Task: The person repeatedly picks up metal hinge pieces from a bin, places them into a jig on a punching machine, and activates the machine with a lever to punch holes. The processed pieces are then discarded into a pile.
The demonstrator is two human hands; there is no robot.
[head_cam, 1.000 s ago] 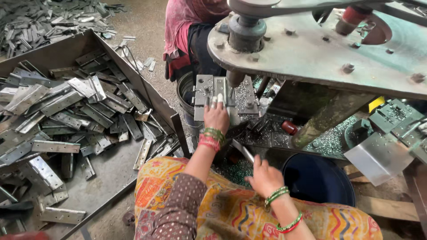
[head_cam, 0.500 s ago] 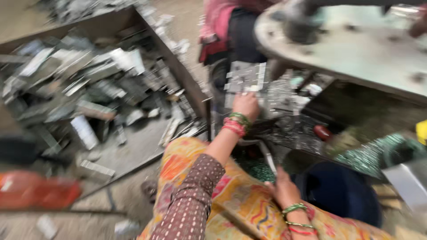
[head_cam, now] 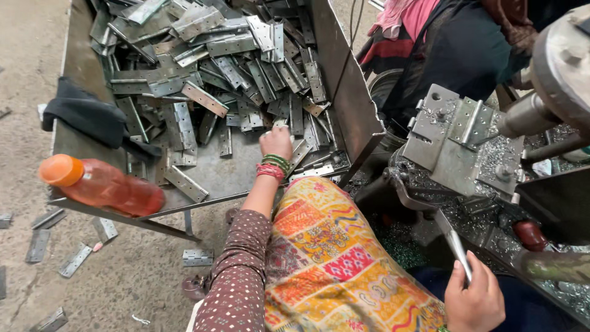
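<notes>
A: Head view: the left hand [head_cam: 276, 142] reaches into the metal tray [head_cam: 347, 92], fingers curled down onto the pile of flat hinge plates [head_cam: 215, 67], touching the ones at the pile's near edge. Whether it pinches one yet I cannot tell, since the fingertips are hidden behind the knuckles.

B: And the other hand?

A: The right hand [head_cam: 474, 299] is low by the lap, wrapped shut around a thin metal rod [head_cam: 456, 245] that points up toward the press fixture [head_cam: 458, 138], where a hinge plate already sits (metal swarf lies all around it).

B: What could go wrong from here?

A: My guess is that the plates have sharp stamped edges and lie crosswise, so a blind grab could nick a finger or drag two plates up at once. A loose grip could also drop one to the floor [head_cam: 123, 283], where several strays already lie.

B: Anything else?

A: The orange-capped bottle [head_cam: 101, 186] rests on its side at the tray's near corner, just beside the edge; a nudge of the tray might roll it off. The dark cloth [head_cam: 86, 114] lies well apart from the hand, so I judge it harmless
</notes>
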